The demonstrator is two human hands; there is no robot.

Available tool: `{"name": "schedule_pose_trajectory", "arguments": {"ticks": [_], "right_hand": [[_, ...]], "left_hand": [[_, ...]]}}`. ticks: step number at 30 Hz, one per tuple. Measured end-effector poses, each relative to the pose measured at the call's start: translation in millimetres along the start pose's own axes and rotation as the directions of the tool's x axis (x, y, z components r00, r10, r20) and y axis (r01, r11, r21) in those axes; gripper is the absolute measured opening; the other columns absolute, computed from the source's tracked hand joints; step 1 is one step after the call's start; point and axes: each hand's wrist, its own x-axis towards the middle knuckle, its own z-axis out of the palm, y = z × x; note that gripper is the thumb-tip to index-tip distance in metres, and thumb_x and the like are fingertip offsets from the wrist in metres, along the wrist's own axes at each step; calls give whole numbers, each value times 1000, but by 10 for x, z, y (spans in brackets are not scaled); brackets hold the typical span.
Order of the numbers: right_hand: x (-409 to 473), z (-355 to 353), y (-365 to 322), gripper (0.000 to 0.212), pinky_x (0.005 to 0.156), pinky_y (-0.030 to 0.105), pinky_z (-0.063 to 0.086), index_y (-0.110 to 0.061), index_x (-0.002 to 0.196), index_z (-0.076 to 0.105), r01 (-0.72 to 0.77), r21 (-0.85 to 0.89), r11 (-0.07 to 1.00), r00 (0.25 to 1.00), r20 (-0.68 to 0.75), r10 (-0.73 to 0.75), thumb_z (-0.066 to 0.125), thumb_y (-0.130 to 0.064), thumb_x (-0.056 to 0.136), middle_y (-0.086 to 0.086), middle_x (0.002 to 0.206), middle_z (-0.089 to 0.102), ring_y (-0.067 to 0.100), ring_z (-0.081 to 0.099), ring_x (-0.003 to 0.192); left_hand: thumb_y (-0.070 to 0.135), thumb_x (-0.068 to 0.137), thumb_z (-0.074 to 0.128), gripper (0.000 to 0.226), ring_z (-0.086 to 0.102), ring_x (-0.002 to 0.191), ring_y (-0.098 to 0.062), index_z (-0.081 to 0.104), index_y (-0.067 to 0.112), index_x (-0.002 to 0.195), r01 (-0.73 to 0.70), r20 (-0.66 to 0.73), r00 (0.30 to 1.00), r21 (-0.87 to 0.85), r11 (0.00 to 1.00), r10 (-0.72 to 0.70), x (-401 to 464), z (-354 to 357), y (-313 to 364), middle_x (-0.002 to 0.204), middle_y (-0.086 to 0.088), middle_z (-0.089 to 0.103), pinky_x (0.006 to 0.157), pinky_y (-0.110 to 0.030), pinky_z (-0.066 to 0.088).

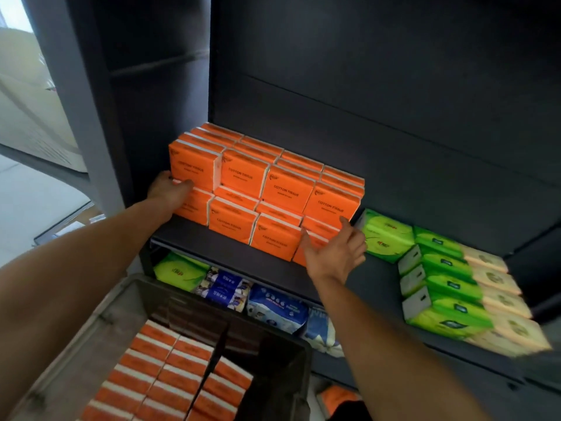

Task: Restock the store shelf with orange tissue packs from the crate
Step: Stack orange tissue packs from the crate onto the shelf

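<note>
1. Two hands bracket a block of orange tissue packs on the dark shelf, seen from the head view. The packs stand in two tiers, several rows deep, pushed toward the shelf's left wall.
2. The left hand rests against the left end of the block, fingers curled onto the front of the lower corner pack; it presses, and does not lift anything.
3. The right hand is spread, fingers straight, touching the front of the lower right-hand pack, which sits a little forward of its neighbours. It holds nothing.
4. Below, the grey crate holds many more orange packs, standing on edge in rows, with a gap on its right side.
5. Green packs lie on the same shelf to the right, just beside the orange block; blue packs sit on the shelf beneath.
6. My reading: the step is squaring the block. To do it well, push evenly with flat palms from both ends, nudge the forward pack flush, and keep pressure low so the upper tier does not tip. Soft wrappers dent, so press gently.
7. Avoid shoving the right end into the green packs.
</note>
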Motion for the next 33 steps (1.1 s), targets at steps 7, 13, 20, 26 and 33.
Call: {"name": "schedule_pose_trajectory", "arguments": {"ticks": [7,13,20,26,33], "right_hand": [[-22,-63,246,130,100,56,41,-40,150,2,-129,-24,991,967,217,131,87,-59,54,8,149,13,35,22,137],[-12,106,194,123,97,53,49,-34,154,2,-99,-85,992,958,261,118,83,-59,64,8,152,11,34,28,137],[-26,190,117,116,100,53,47,-32,154,6,-98,-148,984,956,261,135,76,-65,68,8,154,5,34,26,138],[-45,212,87,115,102,55,46,-33,154,3,-64,-180,982,953,281,114,74,-68,70,8,156,-4,38,21,142],[-42,245,62,114,102,57,44,-32,155,2,-65,-201,977,956,269,119,71,-69,72,9,156,-1,38,21,142]], "left_hand": [[33,87,66,55,59,116,-30,52,16,137,-12,27,1000,-26,1000,13,42,-11,-56,132,-9,61,98,-42,49],[42,88,66,62,56,122,-30,47,19,142,-19,19,1000,-45,999,20,140,1,-84,139,-8,56,104,-46,45],[38,92,64,59,52,127,-28,45,19,144,-55,-18,998,-9,998,54,158,27,-84,143,-7,52,101,-39,43],[36,77,80,72,58,120,-26,49,21,140,-56,97,993,-71,996,63,173,-36,-120,135,-4,59,97,-39,47],[26,49,98,144,19,145,-28,1,38,155,-167,246,961,152,974,127,53,-115,-189,159,-7,14,118,-51,25]]}}
